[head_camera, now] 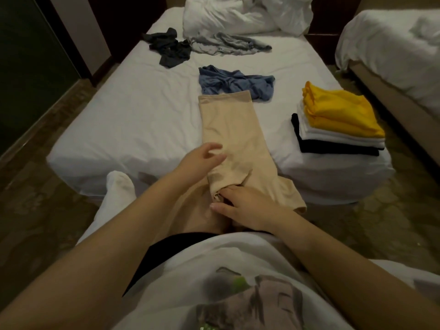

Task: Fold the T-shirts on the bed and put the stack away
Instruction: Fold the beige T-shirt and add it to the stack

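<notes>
Left hand (pixel 204 154) over shirt (pixel 226 125), stack (pixel 333 122) beside

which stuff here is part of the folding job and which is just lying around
Job: beige shirt in the right hand, blue shirt, grey shirt, dark shirt, folded stack.
Lying about: crumpled white bedding, second bed.

A white duvet (pixel 238 15), a dark shirt (pixel 170 50) and a grey shirt (pixel 228 44) are left by the bed's (pixel 133 120) far edge. A blue T-shirt (pixel 235 83) is crumpled mid-bed, a beige T-shirt (pixel 226 125) draped over the near edge, a folded stack (pixel 338 122) set at the near right corner.
</notes>
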